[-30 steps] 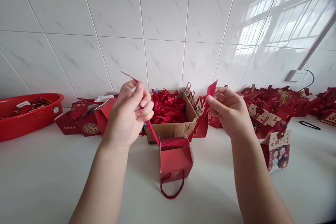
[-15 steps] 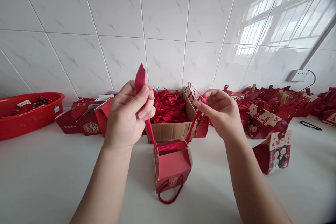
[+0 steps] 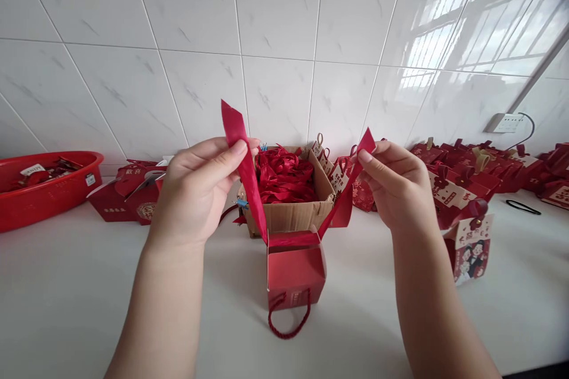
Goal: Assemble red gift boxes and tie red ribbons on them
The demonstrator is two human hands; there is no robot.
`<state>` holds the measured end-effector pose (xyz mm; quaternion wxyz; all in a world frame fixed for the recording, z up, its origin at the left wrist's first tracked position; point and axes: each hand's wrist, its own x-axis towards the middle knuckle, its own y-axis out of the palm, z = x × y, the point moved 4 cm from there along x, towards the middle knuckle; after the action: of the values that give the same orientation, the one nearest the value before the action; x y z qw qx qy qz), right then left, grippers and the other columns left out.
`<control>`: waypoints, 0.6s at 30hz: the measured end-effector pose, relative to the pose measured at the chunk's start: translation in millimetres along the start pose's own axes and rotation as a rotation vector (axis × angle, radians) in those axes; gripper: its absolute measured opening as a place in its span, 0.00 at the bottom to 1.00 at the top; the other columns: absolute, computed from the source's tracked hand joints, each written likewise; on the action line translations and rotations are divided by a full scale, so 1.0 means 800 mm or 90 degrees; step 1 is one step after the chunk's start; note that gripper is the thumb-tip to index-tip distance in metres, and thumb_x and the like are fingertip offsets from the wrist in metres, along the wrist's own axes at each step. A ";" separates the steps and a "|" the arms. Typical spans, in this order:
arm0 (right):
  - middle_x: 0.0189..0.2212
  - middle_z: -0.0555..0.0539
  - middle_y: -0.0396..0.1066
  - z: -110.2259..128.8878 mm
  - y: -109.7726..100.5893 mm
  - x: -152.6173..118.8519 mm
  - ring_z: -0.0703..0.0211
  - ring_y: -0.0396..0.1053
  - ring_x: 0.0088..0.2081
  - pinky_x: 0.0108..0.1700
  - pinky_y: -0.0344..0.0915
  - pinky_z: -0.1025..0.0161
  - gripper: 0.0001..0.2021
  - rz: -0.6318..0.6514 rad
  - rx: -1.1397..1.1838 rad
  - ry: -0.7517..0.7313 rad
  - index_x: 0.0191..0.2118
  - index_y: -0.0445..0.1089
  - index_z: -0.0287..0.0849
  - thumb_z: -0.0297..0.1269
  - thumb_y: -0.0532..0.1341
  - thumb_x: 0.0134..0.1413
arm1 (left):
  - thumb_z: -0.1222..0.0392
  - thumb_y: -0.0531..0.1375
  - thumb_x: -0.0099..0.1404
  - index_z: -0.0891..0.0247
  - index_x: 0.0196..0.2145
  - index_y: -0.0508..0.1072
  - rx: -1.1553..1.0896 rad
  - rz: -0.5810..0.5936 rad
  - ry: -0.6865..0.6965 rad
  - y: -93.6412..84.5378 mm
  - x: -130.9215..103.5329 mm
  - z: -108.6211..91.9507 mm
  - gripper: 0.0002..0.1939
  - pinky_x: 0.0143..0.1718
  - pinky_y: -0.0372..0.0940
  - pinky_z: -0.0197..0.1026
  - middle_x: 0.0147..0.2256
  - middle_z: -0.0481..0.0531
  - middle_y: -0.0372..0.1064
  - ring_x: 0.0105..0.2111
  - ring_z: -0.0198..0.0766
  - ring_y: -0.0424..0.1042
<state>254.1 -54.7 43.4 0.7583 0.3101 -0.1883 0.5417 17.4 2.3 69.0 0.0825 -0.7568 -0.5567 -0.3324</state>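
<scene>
A red ribbon [image 3: 254,201] runs through the top of a small red gift box [image 3: 296,272], and its two ends rise in a V. My left hand [image 3: 198,186] pinches one end between thumb and fingers, with a pointed tip sticking up above. The other end is pinched by my right hand [image 3: 395,183], its short tip showing over the thumb. The gift box stands on the white table in front of me, its twisted cord handle [image 3: 288,336] hanging toward me.
Behind the gift box is a cardboard box [image 3: 293,219] full of red ribbons. A red basin [image 3: 53,201] and a larger red box [image 3: 122,192] stand left. Many finished-looking boxes [image 3: 462,183] crowd the right, near a black loop [image 3: 523,207] and a power socket [image 3: 504,123].
My hands have moved apart, the left to the left and the right to the right. The ribbon ends are spread wider, and the right tip now points up. The view has shifted slightly.
</scene>
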 end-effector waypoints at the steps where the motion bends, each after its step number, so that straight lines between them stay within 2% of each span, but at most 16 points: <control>1: 0.26 0.53 0.70 0.001 -0.001 0.000 0.68 0.67 0.28 0.29 0.66 0.70 0.04 -0.004 0.002 0.001 0.29 0.73 0.44 0.34 0.69 0.48 | 0.61 0.67 0.57 0.60 0.29 0.82 0.004 0.005 -0.004 0.000 0.000 0.002 0.02 0.36 0.70 0.37 0.29 0.48 0.75 0.32 0.34 0.72; 6: 0.24 0.54 0.70 0.005 -0.006 0.001 0.69 0.65 0.25 0.26 0.65 0.71 0.05 -0.043 0.015 -0.010 0.28 0.73 0.44 0.34 0.70 0.46 | 0.58 0.68 0.57 0.60 0.30 0.82 0.054 0.038 -0.020 0.004 -0.001 0.011 0.04 0.39 0.71 0.39 0.29 0.49 0.76 0.34 0.36 0.74; 9: 0.23 0.54 0.69 0.009 -0.006 0.001 0.69 0.66 0.25 0.26 0.65 0.72 0.05 -0.059 0.020 -0.024 0.28 0.74 0.44 0.33 0.71 0.46 | 0.58 0.69 0.56 0.59 0.32 0.82 0.080 -0.003 0.020 0.005 -0.002 0.010 0.05 0.39 0.71 0.40 0.30 0.48 0.77 0.33 0.36 0.74; 13: 0.26 0.52 0.72 0.011 -0.005 -0.001 0.67 0.69 0.28 0.28 0.67 0.71 0.04 -0.063 0.014 -0.043 0.29 0.74 0.44 0.33 0.70 0.48 | 0.61 0.70 0.55 0.57 0.30 0.82 0.087 -0.071 0.092 0.010 -0.006 0.006 0.03 0.38 0.71 0.37 0.29 0.46 0.78 0.30 0.33 0.74; 18: 0.26 0.52 0.73 0.013 -0.004 -0.004 0.66 0.70 0.28 0.30 0.69 0.70 0.04 -0.079 0.012 -0.071 0.30 0.75 0.45 0.33 0.70 0.48 | 0.62 0.71 0.53 0.57 0.29 0.81 0.073 -0.085 0.096 0.019 -0.010 0.009 0.04 0.35 0.71 0.35 0.28 0.46 0.78 0.29 0.33 0.74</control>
<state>256.9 -64.5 48.2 0.7755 0.3583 -0.2056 0.4775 32.9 -6.3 62.3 0.1452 -0.6848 -0.6163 -0.3608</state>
